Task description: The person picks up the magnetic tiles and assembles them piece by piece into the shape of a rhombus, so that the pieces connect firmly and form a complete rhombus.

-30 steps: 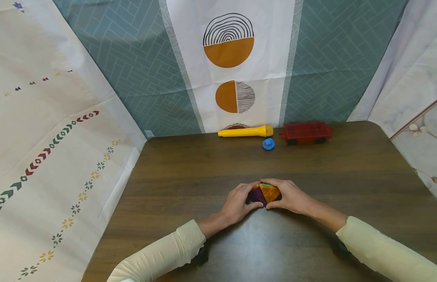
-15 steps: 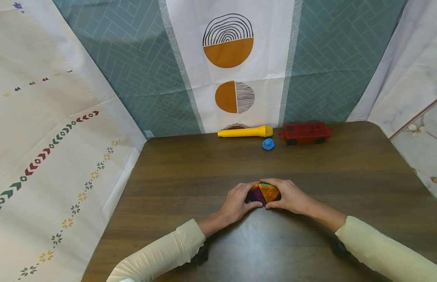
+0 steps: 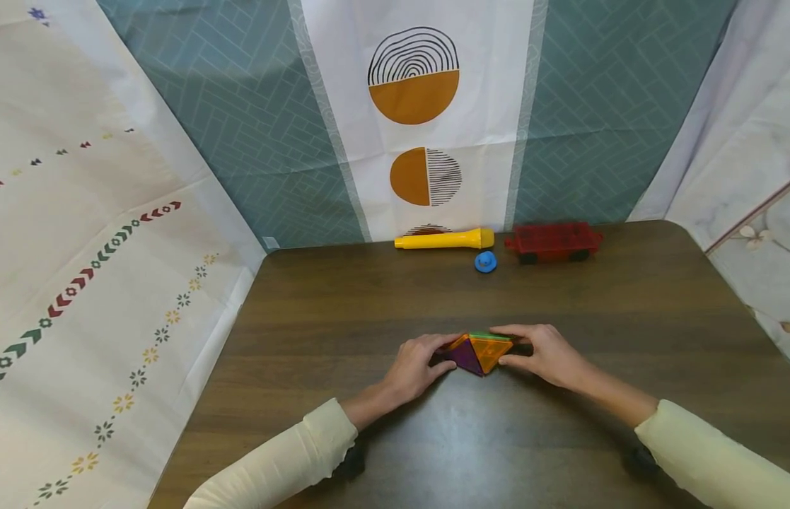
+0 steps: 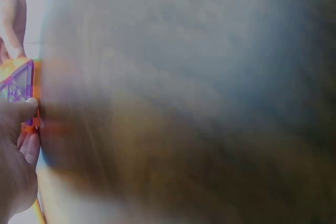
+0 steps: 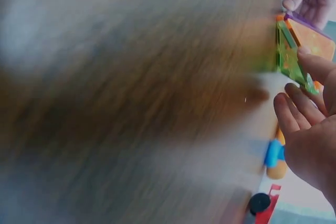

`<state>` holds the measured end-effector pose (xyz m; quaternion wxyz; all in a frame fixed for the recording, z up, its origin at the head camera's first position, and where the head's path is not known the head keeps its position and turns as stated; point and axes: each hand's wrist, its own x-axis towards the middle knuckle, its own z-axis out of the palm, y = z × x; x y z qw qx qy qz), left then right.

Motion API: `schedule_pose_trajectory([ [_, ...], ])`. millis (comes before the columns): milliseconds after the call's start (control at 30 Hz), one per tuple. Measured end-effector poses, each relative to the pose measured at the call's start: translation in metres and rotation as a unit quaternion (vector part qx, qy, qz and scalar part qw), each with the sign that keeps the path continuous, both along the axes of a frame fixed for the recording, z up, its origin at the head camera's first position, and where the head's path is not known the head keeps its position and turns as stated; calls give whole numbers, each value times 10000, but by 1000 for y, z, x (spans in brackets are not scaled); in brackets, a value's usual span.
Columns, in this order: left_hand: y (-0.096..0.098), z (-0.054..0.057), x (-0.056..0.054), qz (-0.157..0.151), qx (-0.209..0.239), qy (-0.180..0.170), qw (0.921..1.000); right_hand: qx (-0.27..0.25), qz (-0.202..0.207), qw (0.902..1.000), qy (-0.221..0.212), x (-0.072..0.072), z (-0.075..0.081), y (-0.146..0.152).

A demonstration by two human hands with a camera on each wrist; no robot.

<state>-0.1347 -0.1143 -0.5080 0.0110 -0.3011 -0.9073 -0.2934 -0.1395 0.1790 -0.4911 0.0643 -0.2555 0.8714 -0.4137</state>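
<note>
A small pyramid of translucent triangular magnetic tiles (image 3: 489,350) stands on the table, with purple and orange faces in front and green behind. My left hand (image 3: 412,362) holds its left side, thumb by the purple tile (image 3: 465,356) and index finger along the back. In the left wrist view the thumb (image 4: 26,109) overlaps the purple face. My right hand (image 3: 547,353) is at the right corner with fingers spread loosely around it. The right wrist view shows the right thumb (image 5: 315,65) at the green and orange tiles, and its other fingers (image 5: 290,113) stretched out below.
Along the table's far edge lie a yellow microphone-shaped toy (image 3: 442,239), a small blue hat-like piece (image 3: 486,261) and a red wheeled car base (image 3: 554,242). Patterned cloths (image 3: 579,113) hang behind and at both sides of the wooden table (image 3: 344,297).
Both hands have drawn apart, the left going left and the right going right, so more of the tile pyramid shows. The pyramid looks slightly wider spread; the far toys stay put.
</note>
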Motion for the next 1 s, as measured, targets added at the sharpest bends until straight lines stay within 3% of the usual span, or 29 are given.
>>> schedule_pose_trajectory([
  [367,-12,-3,-3,151,301,61,9994,-265,-647,9972,270,5,3,14],
  [767,-15,-3,-2,183,358,312,9987,-424,-845,9938,592,6,3,8],
  [1000,-16,-3,-4,146,387,271,9988,-450,-922,9934,512,8,3,7],
])
